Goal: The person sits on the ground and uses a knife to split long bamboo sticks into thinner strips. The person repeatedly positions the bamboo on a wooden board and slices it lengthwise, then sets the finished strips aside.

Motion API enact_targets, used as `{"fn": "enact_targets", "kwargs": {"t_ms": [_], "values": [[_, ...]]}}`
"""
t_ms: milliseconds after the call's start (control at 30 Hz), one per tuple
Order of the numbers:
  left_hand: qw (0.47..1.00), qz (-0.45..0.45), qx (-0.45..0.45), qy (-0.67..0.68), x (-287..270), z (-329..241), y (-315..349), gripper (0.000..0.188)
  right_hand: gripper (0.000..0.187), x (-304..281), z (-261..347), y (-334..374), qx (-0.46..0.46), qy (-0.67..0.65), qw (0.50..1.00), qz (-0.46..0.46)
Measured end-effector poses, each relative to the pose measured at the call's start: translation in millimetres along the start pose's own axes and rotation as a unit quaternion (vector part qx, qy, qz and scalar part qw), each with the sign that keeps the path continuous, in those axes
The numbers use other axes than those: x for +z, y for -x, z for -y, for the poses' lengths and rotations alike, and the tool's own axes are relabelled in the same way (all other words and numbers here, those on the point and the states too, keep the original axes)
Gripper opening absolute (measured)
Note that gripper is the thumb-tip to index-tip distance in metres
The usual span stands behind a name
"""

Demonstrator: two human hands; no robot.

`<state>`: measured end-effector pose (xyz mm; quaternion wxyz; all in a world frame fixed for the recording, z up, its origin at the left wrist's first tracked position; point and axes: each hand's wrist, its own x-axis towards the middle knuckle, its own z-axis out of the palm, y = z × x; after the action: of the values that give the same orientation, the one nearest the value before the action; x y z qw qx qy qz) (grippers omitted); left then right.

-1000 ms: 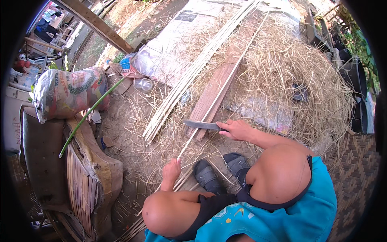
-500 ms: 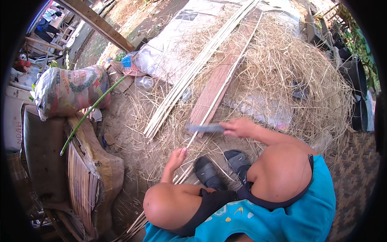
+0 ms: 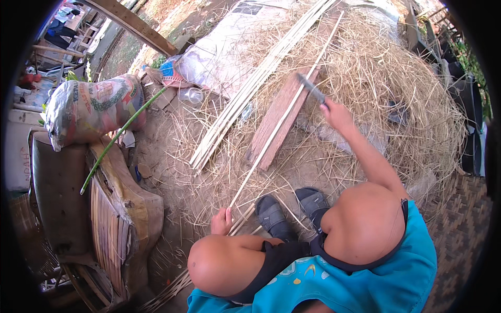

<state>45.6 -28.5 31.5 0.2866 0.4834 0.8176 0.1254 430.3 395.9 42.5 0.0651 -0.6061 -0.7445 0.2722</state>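
Observation:
My left hand (image 3: 222, 221) is closed around the near end of a long, thin pale strip (image 3: 282, 120), which looks like split bamboo. That strip runs away from me over a reddish-brown wooden board (image 3: 281, 101) lying on the ground. In my right hand (image 3: 338, 113) is a knife (image 3: 311, 88), its grey blade across the strip toward the board's far part. Whether the blade touches the strip I cannot tell. Left of the board lies a bundle of similar pale strips (image 3: 245, 99).
Curly shavings (image 3: 417, 104) are heaped at the right, partly over pale sheeting (image 3: 209, 65). To the left, a stuffed sack (image 3: 96, 109) and a green stalk (image 3: 122, 130) rest on a worn seat (image 3: 148, 208). My sandalled feet (image 3: 276, 216) stand near the board. Woven matting (image 3: 464, 224) lies at right.
My right hand has swept the knife away from me along the strip, from the board's near end to farther up. My left hand has drawn slightly nearer, still holding the strip.

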Motion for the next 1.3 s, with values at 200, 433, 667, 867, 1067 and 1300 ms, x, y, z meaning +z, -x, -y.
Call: {"fn": "enact_targets", "kwargs": {"t_ms": [200, 433, 667, 867, 1067, 1300], "values": [[0.991, -0.014, 0.126, 0.042, 14.5, -56.1, -51.3, 0.04, 0.04, 65.3, 34.5, 78.3, -0.194, -0.019, 0.981, 0.02], [0.993, 0.056, 0.063, -0.084, 5.8, -21.0, -22.4, 0.042, 0.04, -33.3, -62.7, 6.6, 0.085, 0.021, 0.994, -0.068], [0.993, 0.083, 0.057, 0.067, 5.8, -46.1, -76.2, 0.052, 0.043, 51.6, 53.3, 101.3, -0.216, 0.006, 0.97, 0.115], [0.991, 0.099, 0.036, 0.083, 19.9, -76.2, -84.2, 0.053, 0.048, 30.8, 8.6, 76.0, -0.195, 0.015, 0.98, 0.029], [0.997, 0.047, 0.033, 0.054, 2.5, -35.6, -21.0, 0.054, 0.044, -3.8, 13.7, 56.9, -0.204, 0.082, 0.975, 0.043], [0.997, 0.071, -0.04, 0.004, 16.1, 13.9, -13.4, 0.055, 0.039, -5.6, -24.8, 7.0, 0.027, -0.019, 0.999, 0.013]]}}
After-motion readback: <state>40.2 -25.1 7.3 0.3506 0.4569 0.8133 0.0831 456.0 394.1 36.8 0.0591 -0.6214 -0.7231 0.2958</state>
